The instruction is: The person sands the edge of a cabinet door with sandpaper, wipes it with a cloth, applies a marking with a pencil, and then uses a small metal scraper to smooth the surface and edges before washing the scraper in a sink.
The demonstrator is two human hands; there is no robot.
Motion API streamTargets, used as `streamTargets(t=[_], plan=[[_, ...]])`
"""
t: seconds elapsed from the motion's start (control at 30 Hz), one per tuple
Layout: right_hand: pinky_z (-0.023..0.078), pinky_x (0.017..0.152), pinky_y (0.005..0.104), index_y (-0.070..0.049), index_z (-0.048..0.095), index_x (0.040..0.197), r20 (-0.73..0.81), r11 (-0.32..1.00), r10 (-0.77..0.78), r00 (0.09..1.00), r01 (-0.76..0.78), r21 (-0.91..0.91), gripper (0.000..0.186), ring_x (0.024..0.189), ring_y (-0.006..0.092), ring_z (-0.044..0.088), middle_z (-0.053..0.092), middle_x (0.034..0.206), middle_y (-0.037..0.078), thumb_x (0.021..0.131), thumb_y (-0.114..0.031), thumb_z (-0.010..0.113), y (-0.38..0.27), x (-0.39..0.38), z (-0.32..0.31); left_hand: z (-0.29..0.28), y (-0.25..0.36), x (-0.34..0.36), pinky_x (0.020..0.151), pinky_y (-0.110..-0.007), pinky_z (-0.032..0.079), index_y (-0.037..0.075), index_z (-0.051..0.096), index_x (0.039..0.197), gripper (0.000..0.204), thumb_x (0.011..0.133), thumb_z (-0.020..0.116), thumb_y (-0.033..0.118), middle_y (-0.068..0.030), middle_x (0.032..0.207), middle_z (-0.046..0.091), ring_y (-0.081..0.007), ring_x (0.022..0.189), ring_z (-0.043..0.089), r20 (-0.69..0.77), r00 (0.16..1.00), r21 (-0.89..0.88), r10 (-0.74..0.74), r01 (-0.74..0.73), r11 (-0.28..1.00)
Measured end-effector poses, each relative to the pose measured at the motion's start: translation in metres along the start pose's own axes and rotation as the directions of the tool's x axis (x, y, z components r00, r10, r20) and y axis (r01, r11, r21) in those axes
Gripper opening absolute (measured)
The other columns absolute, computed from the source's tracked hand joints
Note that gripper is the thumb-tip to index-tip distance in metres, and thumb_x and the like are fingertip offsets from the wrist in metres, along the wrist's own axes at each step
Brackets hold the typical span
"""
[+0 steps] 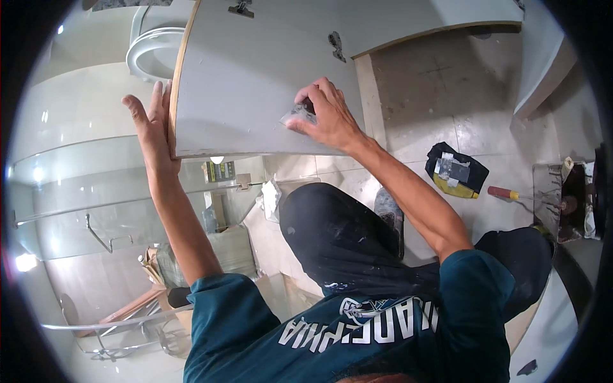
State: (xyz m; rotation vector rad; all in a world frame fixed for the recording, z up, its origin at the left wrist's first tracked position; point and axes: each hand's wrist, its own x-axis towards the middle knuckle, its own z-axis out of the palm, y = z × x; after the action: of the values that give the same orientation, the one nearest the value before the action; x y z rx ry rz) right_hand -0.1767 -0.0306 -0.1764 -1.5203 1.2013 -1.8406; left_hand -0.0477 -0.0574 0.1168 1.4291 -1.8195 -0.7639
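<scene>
A wide pale grey door panel [255,83] with a wood-coloured edge fills the upper middle, two metal hinges [336,46] on its face. Against the left edge of this panel rests my left hand [152,124], fingers stretched out and thumb apart. My right hand [329,118] is closed around a small scraper [300,116] with a flat greyish blade, held at the panel's face. The fingers hide most of its handle. Whether the blade touches the surface, I cannot tell.
To the right, a black and yellow pouch [456,171] lies on the tiled floor beside a screwdriver [502,192] with a red and yellow handle. An open tool box [575,198] stands at the far right. Glass panels [96,191] and a white toilet [156,54] are on the left.
</scene>
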Motion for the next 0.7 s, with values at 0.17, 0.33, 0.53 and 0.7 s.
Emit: streamTargets(t=[0.17,0.33,0.53,0.7], plan=[[0.04,0.097,0.0454,-0.013,0.059,0.112,-0.026,0.998,0.057,0.998,-0.057,0.023,0.049,0.11,0.0315,0.052,0.053,0.112,0.011,0.077,-0.035,0.085,0.007,0.001,-0.002,0.006,0.005,-0.002,0.122,-0.037,0.024,-0.007,0.016,0.159,0.111,0.094,0.02,0.084,-0.0232,0.164,0.028,-0.0309,0.15,0.032,0.01,1.0,0.01,-0.002,0.002,1.0],[0.041,0.097,0.0451,-0.011,0.059,0.112,-0.019,0.998,0.056,0.998,-0.055,0.041,0.049,0.107,0.0313,0.054,0.052,0.112,0.011,0.078,-0.036,0.086,0.01,0.001,-0.004,0.005,0.0,0.0,0.123,-0.037,0.023,-0.007,0.017,0.159,0.112,0.093,0.021,0.084,-0.0236,0.164,0.028,-0.0314,0.151,0.03,0.029,0.999,-0.037,-0.03,0.031,0.999],[0.048,0.09,0.0395,-0.008,0.059,0.113,-0.011,0.997,0.054,0.998,-0.053,0.052,0.052,0.104,0.0305,0.055,0.054,0.111,0.013,0.078,-0.033,0.087,0.001,-0.009,0.003,-0.004,-0.001,-0.004,0.123,-0.036,0.023,-0.008,0.018,0.158,0.112,0.094,0.021,0.084,-0.0234,0.164,0.027,-0.0316,0.151,0.029,0.004,0.999,-0.023,-0.033,0.033,0.999],[0.048,0.091,0.0401,-0.008,0.059,0.114,-0.041,0.984,0.159,0.986,-0.155,0.089,0.052,0.105,0.0306,0.057,0.055,0.112,0.013,0.077,-0.032,0.088,0.027,-0.006,0.0,0.004,0.009,-0.001,0.123,-0.036,0.023,-0.008,0.017,0.158,0.112,0.094,0.019,0.083,-0.0241,0.164,0.027,-0.0319,0.151,0.03,0.036,0.999,0.016,-0.02,0.019,1.0]])
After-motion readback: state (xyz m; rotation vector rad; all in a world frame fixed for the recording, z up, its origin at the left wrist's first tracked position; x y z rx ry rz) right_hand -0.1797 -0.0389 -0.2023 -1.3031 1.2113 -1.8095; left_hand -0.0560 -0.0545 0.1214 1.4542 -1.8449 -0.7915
